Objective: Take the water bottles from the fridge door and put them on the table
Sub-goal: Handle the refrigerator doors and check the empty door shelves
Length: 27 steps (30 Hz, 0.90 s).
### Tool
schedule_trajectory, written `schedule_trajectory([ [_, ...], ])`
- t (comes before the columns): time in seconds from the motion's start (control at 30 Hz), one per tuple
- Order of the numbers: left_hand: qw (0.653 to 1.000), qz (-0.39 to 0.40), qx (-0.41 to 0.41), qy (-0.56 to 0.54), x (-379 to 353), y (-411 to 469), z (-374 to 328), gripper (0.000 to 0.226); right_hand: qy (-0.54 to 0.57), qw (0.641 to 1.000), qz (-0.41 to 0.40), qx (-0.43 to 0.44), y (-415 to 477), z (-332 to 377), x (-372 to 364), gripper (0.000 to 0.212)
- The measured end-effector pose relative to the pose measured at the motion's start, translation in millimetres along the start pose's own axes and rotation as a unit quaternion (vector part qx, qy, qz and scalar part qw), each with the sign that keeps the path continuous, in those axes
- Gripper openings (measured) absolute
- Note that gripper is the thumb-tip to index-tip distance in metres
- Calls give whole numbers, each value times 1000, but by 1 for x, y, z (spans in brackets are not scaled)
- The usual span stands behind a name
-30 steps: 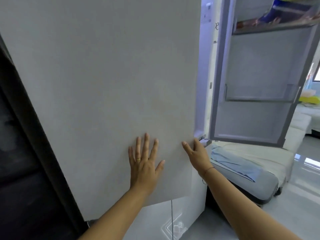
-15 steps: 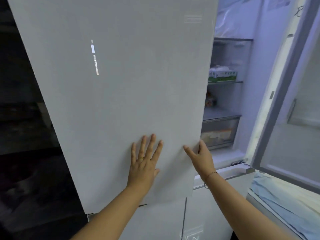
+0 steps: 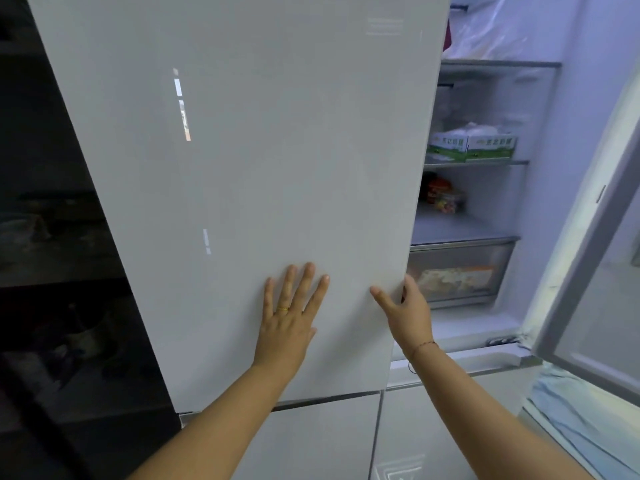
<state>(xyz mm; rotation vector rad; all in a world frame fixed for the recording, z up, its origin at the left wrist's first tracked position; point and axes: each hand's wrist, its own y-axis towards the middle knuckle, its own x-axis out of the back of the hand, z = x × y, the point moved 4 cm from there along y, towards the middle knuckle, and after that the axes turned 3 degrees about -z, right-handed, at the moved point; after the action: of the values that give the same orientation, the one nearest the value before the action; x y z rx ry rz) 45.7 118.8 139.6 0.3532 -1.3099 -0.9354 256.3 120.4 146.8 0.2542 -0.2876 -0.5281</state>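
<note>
Water bottles are nowhere in my view; I judge they sit on the hidden inner side of the left fridge door, beyond both hands. My left hand lies spread flat on its face, while my right hand, nearer the free vertical edge, curls fingers around it.

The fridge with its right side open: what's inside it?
Inside the fridge: two green-and-white cartons on a shelf, a red packet below, and a clear drawer at the bottom. The left door covers the rest; no bottles visible.
</note>
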Motion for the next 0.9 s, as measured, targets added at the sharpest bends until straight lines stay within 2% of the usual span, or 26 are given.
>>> schedule_trajectory([
  [0.23, 1000, 18, 10, -3, -7, 9, 3, 115, 13, 1000, 10, -21, 19, 0, -12, 27],
  [0.6, 999, 29, 14, 2, -15, 9, 2, 115, 31, 999, 7, -5, 19, -9, -17, 34],
  [0.67, 999, 34, 20, -10, -12, 9, -1, 114, 43, 999, 14, -8, 16, -5, -18, 43],
  [0.8, 996, 26, 45, -79, -3, 11, -15, 118, 33, 999, 1, -14, 3, -4, -11, 74],
  [0.9, 991, 19, -1, -131, 2, 16, -43, 118, 18, 999, -39, -18, -11, -8, 15, 83],
])
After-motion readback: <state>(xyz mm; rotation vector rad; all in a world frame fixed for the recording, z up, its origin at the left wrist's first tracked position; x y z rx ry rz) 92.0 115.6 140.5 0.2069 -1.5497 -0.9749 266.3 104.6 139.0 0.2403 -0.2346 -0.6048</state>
